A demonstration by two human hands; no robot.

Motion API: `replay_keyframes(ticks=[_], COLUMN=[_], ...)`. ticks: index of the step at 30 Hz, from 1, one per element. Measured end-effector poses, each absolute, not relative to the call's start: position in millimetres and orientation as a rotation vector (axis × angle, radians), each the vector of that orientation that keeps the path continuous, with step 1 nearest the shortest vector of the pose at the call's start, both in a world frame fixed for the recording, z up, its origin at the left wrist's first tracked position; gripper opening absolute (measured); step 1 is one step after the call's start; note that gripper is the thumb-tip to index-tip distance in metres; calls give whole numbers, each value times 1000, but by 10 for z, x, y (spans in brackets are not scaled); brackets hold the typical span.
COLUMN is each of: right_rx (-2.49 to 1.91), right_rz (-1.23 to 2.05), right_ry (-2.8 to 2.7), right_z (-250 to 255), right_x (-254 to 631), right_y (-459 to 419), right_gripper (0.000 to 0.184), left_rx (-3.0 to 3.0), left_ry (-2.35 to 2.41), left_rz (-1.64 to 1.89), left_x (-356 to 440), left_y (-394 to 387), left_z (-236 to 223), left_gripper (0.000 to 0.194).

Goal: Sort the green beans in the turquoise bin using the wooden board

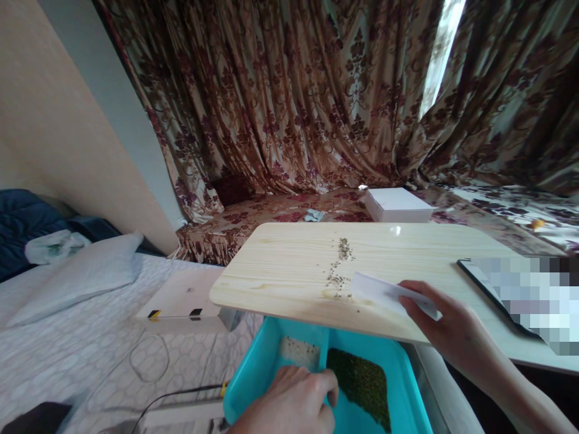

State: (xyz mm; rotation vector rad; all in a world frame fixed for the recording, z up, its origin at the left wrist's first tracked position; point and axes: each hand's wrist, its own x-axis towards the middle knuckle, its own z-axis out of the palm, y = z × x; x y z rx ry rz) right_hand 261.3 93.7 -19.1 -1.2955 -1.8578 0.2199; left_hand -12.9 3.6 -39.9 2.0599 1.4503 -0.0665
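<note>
My right hand grips a folded piece of white paper, its far end low against the wooden tabletop. Just left of the paper lies a scatter of small greenish-brown beans, strung toward the near edge. Below that edge, my left hand is over a turquoise divided tray, fingers curled together; whatever they hold, if anything, is hidden. White grains dotted with dark specks lie in the tray's left compartment. A heap of dark green beans lies in the right one.
A dark-edged tablet-like device, partly blurred out, rests on the table's right side. Behind the table stands a white box before patterned curtains. On the bed at left are a flat white box, a pillow and a black cable.
</note>
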Motion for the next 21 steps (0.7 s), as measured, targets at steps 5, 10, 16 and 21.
replay_keyframes(ticks=[5, 10, 16, 21], right_rx=[-1313, -1255, -1252, -1263], right_rz=[197, 247, 267, 244], right_ry=[-1910, -1970, -1946, -1965], right_z=[-160, -176, -139, -135], right_x=[2579, 2622, 2630, 2562], right_y=[1049, 982, 901, 955], right_gripper=[25, 25, 25, 24], left_rx=[2046, 2053, 2048, 2033], left_ry=[1459, 1456, 1460, 1453], left_rz=[-155, -185, -190, -153], left_x=[-111, -89, -88, -127], left_y=[65, 88, 98, 92], left_z=[-346, -311, -296, -311], left_gripper=[42, 44, 45, 43])
